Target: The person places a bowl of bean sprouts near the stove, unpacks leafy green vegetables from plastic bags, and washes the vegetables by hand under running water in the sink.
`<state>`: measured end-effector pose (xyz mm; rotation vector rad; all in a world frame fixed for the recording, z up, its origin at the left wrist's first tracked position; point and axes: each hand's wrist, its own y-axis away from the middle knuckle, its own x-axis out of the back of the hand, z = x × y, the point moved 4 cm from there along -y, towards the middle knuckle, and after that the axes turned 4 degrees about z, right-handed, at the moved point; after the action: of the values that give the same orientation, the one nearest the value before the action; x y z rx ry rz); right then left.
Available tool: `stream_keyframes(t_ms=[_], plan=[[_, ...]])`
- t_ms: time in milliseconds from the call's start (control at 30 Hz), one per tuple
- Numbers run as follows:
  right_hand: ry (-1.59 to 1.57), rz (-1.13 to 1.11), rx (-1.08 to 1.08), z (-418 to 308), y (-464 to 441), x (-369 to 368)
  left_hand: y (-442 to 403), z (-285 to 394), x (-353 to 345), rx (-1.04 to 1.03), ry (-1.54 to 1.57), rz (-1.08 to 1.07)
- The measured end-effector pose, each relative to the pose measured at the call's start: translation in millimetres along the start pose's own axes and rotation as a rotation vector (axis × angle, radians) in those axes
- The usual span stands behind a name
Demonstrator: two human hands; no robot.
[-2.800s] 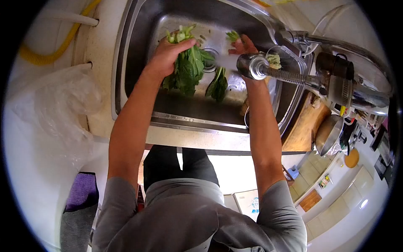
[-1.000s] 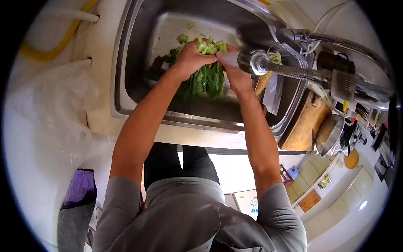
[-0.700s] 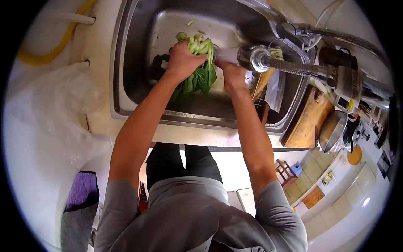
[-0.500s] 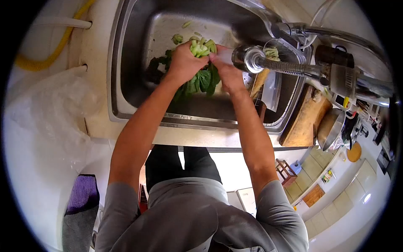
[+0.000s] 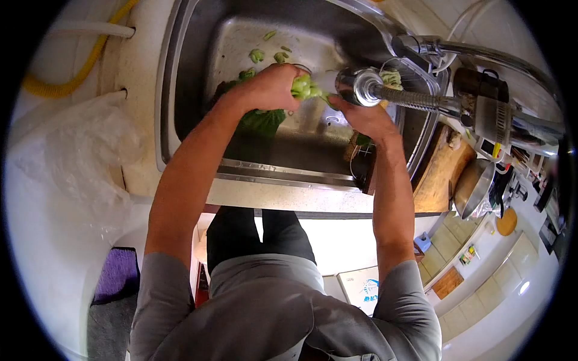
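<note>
Over the metal sink [image 5: 241, 45], my left hand [image 5: 274, 89] is closed round a bunch of leafy greens [image 5: 303, 88]. Its pale green stalk ends point right, and dark leaves hang below the hand. My right hand [image 5: 367, 119] sits apart to the right, under the faucet head [image 5: 363, 87]. Its fingertips pinch a green stalk near the bunch, and a dark green leaf [image 5: 363, 139] shows below the palm. Whitish water sprays from the faucet head toward the bunch. Cut stalk bases [image 5: 257, 56] lie on the sink floor.
A wire rack [image 5: 409, 72] with pale vegetable pieces [image 5: 391, 78] stands at the sink's right side. Beyond the rim are a wooden chopping board [image 5: 445, 165] and a metal bowl [image 5: 474, 189]. A plastic bag [image 5: 78, 156] hangs at left, near a yellow hose [image 5: 78, 81].
My hands, together on the greens before, are now apart. The right has moved right and down with a stalk and leaf; the left keeps the bunch. Another stalk base shows on the sink floor.
</note>
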<state>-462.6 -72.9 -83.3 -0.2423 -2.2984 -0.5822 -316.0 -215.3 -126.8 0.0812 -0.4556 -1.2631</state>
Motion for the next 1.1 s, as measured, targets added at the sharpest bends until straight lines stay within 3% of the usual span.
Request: stream_keyframes(t_ms=[33, 100, 133, 167, 233, 267, 300, 333, 367, 400, 433, 533, 633, 700, 800, 867, 933, 967, 1033, 1100], plan=[[-0.001, -0.004, 0.002, -10, 5, 11, 3, 1, -1, -0.027, -0.11, -0.106], [0.098, -0.069, -0.181, -19, 11, 31, 5, -12, 10, -0.001, -0.15, -0.053], [-0.046, 0.019, -0.032, -2, 9, 32, 4, -18, 17, 0.023, -0.19, -0.001], [-0.045, 0.022, -0.03, -3, 9, 27, 3, -22, 17, 0.02, -0.191, 0.001], [-0.476, 0.259, -0.179, -6, 6, 16, 1, -35, 13, 0.164, 0.608, 0.047], [-0.954, 0.357, -0.172, 28, -3, -19, 3, -34, 3, 0.203, 0.825, 0.183], [-0.918, 0.405, -0.234, 24, -1, -32, 3, -29, -10, 0.2, 0.823, 0.191], [-0.717, 0.409, -0.088, 25, -7, -42, 4, -28, -18, 0.26, 0.829, 0.339], [-0.826, 0.409, -0.099, 25, -11, -57, 9, -27, -23, 0.323, 0.834, 0.488], [-0.934, 0.412, -0.111, 10, -17, -65, 11, -19, -27, 0.238, 0.933, 0.434], [-0.907, 0.478, -0.207, 1, -12, -69, 10, -21, -35, 0.21, 0.939, 0.459], [-0.874, 0.471, -0.22, 1, -16, -78, 6, -24, -44, 0.108, 0.94, 0.518], [-0.918, 0.497, -0.073, -12, -16, -72, 12, -24, -43, 0.118, 1.036, 0.568], [-0.545, 0.572, 0.175, -24, -17, -58, 8, -27, -41, 0.125, 0.798, 0.566], [-0.357, 0.389, 0.128, -35, -13, -45, 11, -29, -32, 0.12, 0.536, 0.544], [-0.266, 0.293, 0.085, -32, -15, -42, 9, -35, -20, 0.177, 0.477, 0.448], [-0.139, 0.331, 0.308, -32, -19, -35, 13, -27, -7, 0.226, 0.37, 0.315], [-0.139, 0.331, 0.308, -22, -22, -33, 12, -26, -3, 0.225, 0.371, 0.314], [0.18, 0.315, 0.591, -11, -21, -39, 7, -31, -3, 0.279, 0.382, 0.178], [0.236, 0.302, 0.558, -18, -16, -37, 2, -41, -4, 0.359, 0.349, 0.111]])
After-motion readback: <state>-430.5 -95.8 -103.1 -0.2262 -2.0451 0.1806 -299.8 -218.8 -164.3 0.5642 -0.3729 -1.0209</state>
